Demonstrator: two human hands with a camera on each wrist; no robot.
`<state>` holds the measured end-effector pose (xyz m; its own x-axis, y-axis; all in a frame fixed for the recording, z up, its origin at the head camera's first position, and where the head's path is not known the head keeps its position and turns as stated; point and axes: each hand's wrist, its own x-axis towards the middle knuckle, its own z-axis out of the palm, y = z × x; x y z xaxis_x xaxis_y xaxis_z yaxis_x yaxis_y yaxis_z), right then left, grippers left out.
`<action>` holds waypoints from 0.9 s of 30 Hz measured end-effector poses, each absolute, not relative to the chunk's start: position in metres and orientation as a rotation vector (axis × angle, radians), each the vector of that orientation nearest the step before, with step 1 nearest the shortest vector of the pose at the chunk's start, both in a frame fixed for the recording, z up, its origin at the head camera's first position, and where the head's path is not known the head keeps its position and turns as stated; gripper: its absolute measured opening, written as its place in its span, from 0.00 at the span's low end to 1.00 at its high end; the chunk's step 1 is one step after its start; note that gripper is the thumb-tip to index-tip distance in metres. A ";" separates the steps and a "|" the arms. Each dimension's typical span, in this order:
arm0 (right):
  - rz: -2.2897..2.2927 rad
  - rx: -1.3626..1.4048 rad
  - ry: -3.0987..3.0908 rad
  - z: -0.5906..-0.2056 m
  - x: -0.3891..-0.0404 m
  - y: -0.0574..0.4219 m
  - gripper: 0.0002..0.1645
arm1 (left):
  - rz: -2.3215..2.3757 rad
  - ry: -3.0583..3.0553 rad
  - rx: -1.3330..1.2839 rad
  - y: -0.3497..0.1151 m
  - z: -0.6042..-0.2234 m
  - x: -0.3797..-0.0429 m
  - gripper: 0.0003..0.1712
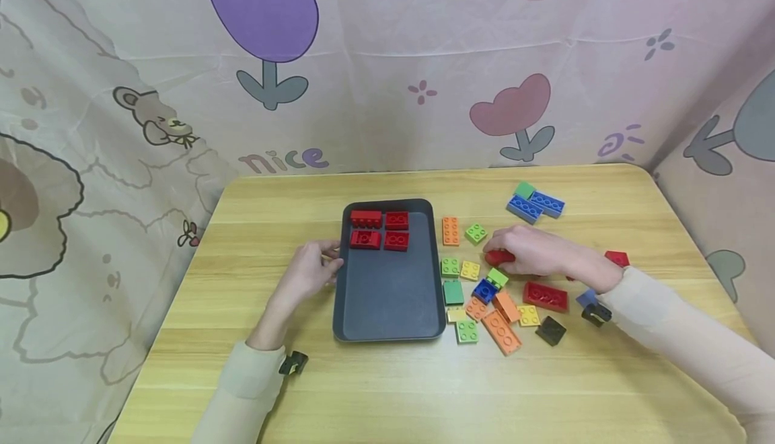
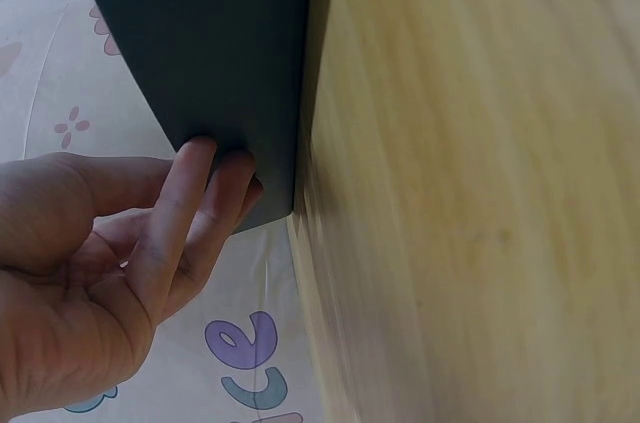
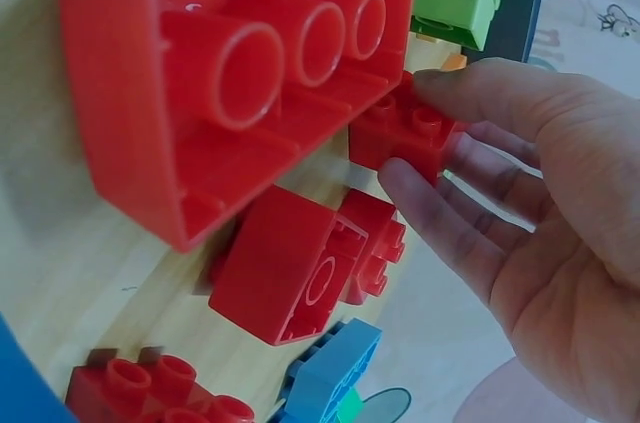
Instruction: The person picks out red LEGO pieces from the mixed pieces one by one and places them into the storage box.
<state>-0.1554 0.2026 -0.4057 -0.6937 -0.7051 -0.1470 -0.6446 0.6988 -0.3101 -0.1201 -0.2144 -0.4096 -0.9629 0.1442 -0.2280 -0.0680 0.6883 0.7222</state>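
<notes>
My right hand point(image 1: 533, 250) pinches a small red building brick point(image 1: 499, 257) on the right side of the table. In the right wrist view, thumb and fingertips take this red brick point(image 3: 405, 133) by its sides, its studs partly showing. My left hand point(image 1: 311, 270) is at the left side of a dark grey tray point(image 1: 390, 303). Its fingertips touch the tray's outer wall point(image 2: 225, 73) in the left wrist view. Inside the tray's far end, several red bricks point(image 1: 396, 241) lie in two rows. A long red brick point(image 1: 546, 297) lies hollow side up near my right wrist.
Green, yellow, orange and blue bricks point(image 1: 485, 290) crowd the tray's right side. Blue bricks point(image 1: 525, 208) lie at the back right, and a black brick point(image 1: 551, 330) is nearer the front. A patterned cloth point(image 1: 387, 94) hangs behind the wooden table point(image 1: 387, 390).
</notes>
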 end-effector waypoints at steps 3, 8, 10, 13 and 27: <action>-0.336 -1.062 2.650 -0.405 -0.156 0.203 0.22 | 1.144 2.636 0.061 -0.214 -0.410 -0.121 0.24; -0.328 -1.038 2.646 -0.404 -0.156 0.203 0.22 | 1.146 2.637 0.066 -0.215 -0.411 -0.122 0.24; -0.327 -1.034 2.650 -0.404 -0.156 0.202 0.22 | 1.143 2.636 0.061 -0.215 -0.411 -0.122 0.24; -0.333 -1.027 2.655 -0.403 -0.156 0.202 0.23 | 1.136 2.637 0.061 -0.215 -0.410 -0.121 0.25; -0.382 -1.005 2.637 -0.385 -0.159 0.197 0.24 | 1.139 2.640 0.058 -0.215 -0.410 -0.119 0.25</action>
<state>-0.1594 0.1973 -0.3853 -0.7131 -0.6787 -0.1757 -0.6010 0.7209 -0.3451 -0.1192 -0.2147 -0.4098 -0.9641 0.1401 -0.2254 -0.0679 0.6909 0.7198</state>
